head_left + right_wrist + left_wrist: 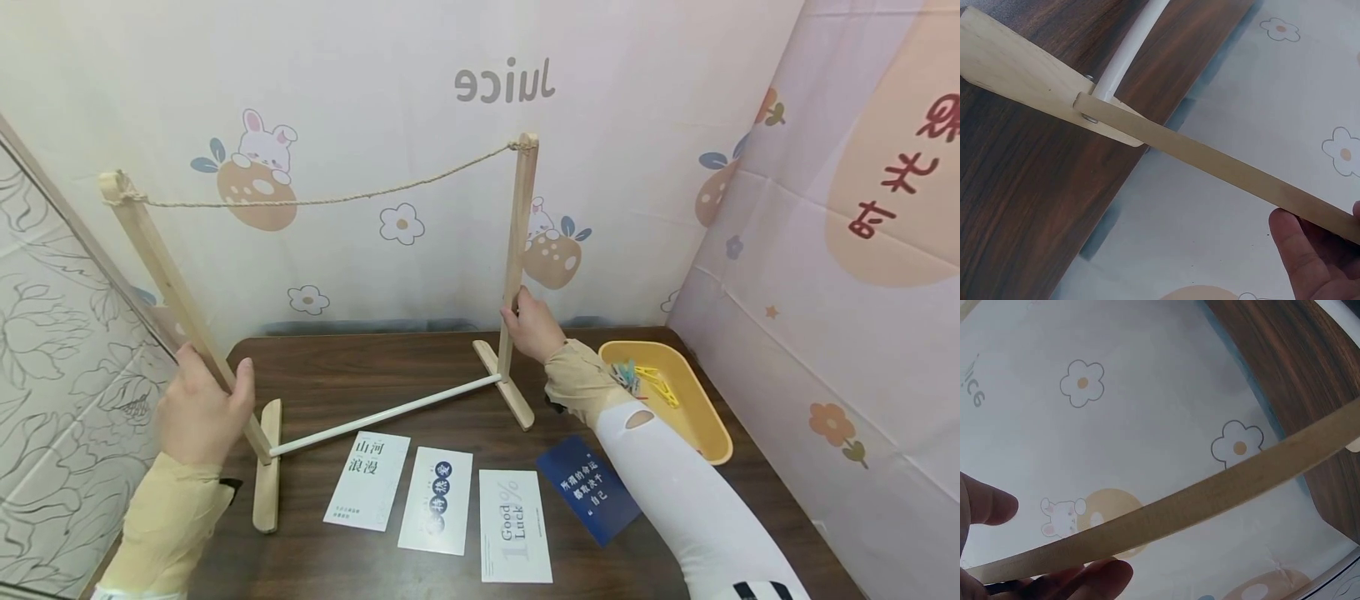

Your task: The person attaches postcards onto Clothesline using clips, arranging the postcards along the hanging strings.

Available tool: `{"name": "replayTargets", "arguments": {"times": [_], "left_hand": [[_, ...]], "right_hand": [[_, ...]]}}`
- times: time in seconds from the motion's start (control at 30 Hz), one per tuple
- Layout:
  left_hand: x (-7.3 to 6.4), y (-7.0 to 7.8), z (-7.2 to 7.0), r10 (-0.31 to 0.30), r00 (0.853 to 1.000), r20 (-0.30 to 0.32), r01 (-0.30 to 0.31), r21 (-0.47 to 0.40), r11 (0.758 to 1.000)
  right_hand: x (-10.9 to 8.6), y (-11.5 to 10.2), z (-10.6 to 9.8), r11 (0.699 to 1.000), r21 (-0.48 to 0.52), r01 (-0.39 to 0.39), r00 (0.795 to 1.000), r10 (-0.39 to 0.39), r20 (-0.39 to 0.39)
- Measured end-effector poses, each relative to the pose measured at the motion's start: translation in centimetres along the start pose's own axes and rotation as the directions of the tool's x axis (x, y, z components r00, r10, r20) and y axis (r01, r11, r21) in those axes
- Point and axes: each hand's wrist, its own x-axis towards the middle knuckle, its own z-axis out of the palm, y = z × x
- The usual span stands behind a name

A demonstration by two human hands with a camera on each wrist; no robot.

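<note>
A wooden stand with two posts, a twine line between their tops and a white rod low down stands on the table. My left hand is around the left post. In the left wrist view its fingers lie against the post, while the thumb stands apart from it. My right hand grips the right post above its foot. In the right wrist view, fingers touch that post's edge.
Several printed cards lie in front of the stand, among them a Good Luck card and a blue card near my right sleeve. A yellow tray with clothespins sits at the right. Patterned cloth hangs behind the table.
</note>
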Motion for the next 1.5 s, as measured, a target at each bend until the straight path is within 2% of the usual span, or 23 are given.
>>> {"name": "replayTargets", "arguments": {"times": [0.37, 0.57, 0.77, 1.3, 1.5], "left_hand": [[0.5, -0.3, 0.6, -0.036, 0.999, -0.006, 0.036, -0.009, 0.999], [0.6, -0.3, 0.7, -0.057, 0.998, 0.034, 0.057, 0.015, 0.998], [0.7, -0.1, 0.7, -0.102, 0.99, 0.099, 0.1, 0.03, 0.995], [0.9, 0.1, 1.0, -0.138, 0.982, 0.127, 0.136, 0.022, 0.99], [1.0, 0.1, 1.3, -0.111, 0.985, 0.134, 0.111, 0.008, 0.994]], "right_hand": [[0.2, 0.1, 0.1, 1.0, -0.01, 0.015, 1.0, -0.015, -0.01], [0.2, 0.2, 0.2, 1.0, -0.022, 0.022, 1.0, -0.023, -0.015], [0.1, 0.0, 0.2, 1.0, 0.004, 0.019, 1.0, -0.019, -0.017], [-0.4, -0.1, 0.0, 0.998, 0.055, 0.001, 1.0, 0.0, -0.023], [-0.6, 0.1, -0.2, 0.998, 0.055, -0.012, 1.0, 0.013, -0.018]]}}
